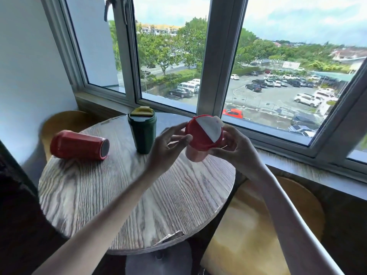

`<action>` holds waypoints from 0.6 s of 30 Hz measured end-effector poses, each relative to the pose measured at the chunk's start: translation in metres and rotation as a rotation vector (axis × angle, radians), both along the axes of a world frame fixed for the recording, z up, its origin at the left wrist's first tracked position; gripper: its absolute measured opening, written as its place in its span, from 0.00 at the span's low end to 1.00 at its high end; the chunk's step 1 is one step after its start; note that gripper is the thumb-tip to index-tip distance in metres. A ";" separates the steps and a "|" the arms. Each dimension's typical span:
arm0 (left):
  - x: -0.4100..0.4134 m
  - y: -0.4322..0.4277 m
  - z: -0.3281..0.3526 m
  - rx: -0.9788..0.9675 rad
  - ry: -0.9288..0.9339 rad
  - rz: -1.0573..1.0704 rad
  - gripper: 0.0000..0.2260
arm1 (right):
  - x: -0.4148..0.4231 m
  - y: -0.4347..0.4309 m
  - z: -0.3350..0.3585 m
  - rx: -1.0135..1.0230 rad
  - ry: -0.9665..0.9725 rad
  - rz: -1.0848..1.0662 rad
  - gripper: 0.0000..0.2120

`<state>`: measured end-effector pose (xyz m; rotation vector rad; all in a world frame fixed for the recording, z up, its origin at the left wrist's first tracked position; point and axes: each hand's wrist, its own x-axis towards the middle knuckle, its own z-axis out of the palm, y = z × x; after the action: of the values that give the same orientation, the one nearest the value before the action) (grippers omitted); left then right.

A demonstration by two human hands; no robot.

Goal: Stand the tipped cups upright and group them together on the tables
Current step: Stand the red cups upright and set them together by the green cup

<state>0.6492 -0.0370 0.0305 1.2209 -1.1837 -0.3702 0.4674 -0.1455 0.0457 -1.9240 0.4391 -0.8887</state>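
Wood-grain tabletop (139, 195) carries an upright green cup (142, 133) and, to its left, a red cup (79, 144) lying on its side. Over the tabletop's right edge a tilted pink cup (195, 155) is held up: the left hand (168, 143) pinches its red lid (198, 135), and the right hand (236, 147) grips it just below.

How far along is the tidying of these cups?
Done: the dark green cup with a yellow lid stands upright on the round wooden table. In hand: the left hand and right hand hold the pink cup with a red lid. Left: the red cylindrical cup lies tipped.
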 end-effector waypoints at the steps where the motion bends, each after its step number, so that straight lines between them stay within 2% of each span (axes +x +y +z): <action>1: 0.000 0.000 -0.001 0.017 -0.015 -0.016 0.23 | 0.000 -0.001 -0.001 0.008 0.003 -0.016 0.32; 5: 0.003 -0.003 -0.009 0.081 -0.025 -0.045 0.33 | 0.001 -0.006 -0.010 0.029 0.034 -0.056 0.30; 12: 0.001 -0.003 -0.018 0.143 0.076 -0.068 0.25 | 0.004 -0.008 -0.021 0.060 0.058 -0.085 0.29; 15: 0.002 -0.001 -0.022 0.160 0.065 -0.048 0.25 | 0.007 -0.008 -0.026 0.092 0.040 -0.070 0.26; 18: 0.003 0.001 -0.022 0.179 0.050 -0.041 0.27 | 0.010 -0.006 -0.032 0.112 0.026 -0.076 0.30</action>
<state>0.6523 -0.0364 0.0085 1.3352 -1.1526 -0.5435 0.4778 -0.1518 0.0138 -1.8286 0.5691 -0.8699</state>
